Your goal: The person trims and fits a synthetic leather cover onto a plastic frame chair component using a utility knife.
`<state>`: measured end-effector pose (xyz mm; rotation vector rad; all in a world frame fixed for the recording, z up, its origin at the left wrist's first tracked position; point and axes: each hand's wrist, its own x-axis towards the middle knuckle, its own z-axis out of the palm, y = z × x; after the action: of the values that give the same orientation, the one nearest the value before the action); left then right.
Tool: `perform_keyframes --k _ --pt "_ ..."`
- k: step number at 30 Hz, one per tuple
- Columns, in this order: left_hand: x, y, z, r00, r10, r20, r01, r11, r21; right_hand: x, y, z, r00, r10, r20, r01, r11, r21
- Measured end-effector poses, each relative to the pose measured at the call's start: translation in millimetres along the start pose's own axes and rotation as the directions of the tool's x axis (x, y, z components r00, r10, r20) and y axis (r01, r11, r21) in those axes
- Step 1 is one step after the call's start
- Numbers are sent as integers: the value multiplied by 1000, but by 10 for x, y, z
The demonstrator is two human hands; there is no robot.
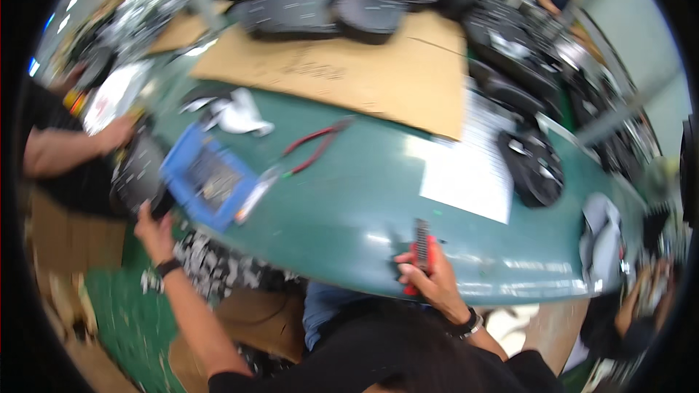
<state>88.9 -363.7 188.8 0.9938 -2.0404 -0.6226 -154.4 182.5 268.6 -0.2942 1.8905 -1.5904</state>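
Out to the left, my left hand [154, 236] grips the near edge of a black rounded pad [138, 171] with small light marks on it. Another person's hand [118, 133] is at the far end of the same pad. My right hand [435, 280] is closed round a red-handled tool [422, 247] with a dark, ridged upper part, over the table's near edge; blur hides its exact kind. Beside the pad stands a blue plastic bin [209, 178] holding small bits. Red-handled pliers [317, 144] lie with handles spread on the green table [349, 196].
Several black pads [287, 11] rest on and behind a cardboard sheet [328, 73]. Printed paper [470, 167] lies beside another black piece [535, 167]. White scraps [240, 113] are behind the bin, and a grey cloth piece [601, 240] is at the right edge. Other people sit left and right.
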Motion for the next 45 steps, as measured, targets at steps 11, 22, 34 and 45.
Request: perform_keyframes --k 11,22,34,45 --pt "-260 1956 259 943 -170 -287 -49 781 -623 53 -134 -2485 355 -348 -868 198 935 -294" --pt "-1267 4755 2769 485 362 796 254 813 -524 630 1 -3512 863 -135 -487 62 985 -164" --pt "-1503 4411 2951 359 594 720 -151 798 -583 56 -6 -1521 809 -43 -587 118 989 89" --pt "-1905 3744 995 258 456 852 126 858 -498 -320 127 -1169 987 -51 -155 -2 945 -326"
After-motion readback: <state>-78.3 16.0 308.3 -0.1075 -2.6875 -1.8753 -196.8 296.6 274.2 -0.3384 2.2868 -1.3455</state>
